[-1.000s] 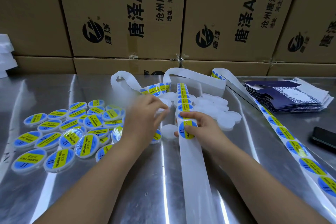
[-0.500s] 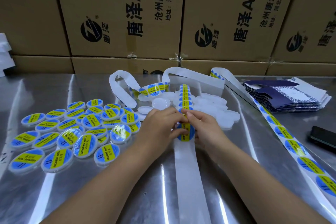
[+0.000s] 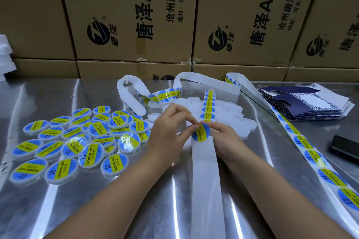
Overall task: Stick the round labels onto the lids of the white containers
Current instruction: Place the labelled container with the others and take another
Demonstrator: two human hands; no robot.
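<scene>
A round blue and yellow label (image 3: 202, 132) sits at the end of the white backing strip (image 3: 206, 170) in the middle of the metal table. My left hand (image 3: 169, 130) pinches the label's left edge with thumb and forefinger. My right hand (image 3: 223, 137) grips the strip just right of the label. Behind my hands lies a heap of plain white containers (image 3: 229, 112), with more labels (image 3: 208, 104) on the strip running over them. Several labelled containers (image 3: 77, 137) lie in a pile on the left.
A second strip of labels (image 3: 310, 153) runs diagonally down the right side. A stack of dark blue flat cartons (image 3: 303, 103) and a black phone (image 3: 345, 147) lie at the right. Cardboard boxes (image 3: 136, 15) wall off the back of the table (image 3: 58, 209).
My left hand left the labelled pile and came right to the strip, where it now pinches the end label. My right hand stayed on the strip.
</scene>
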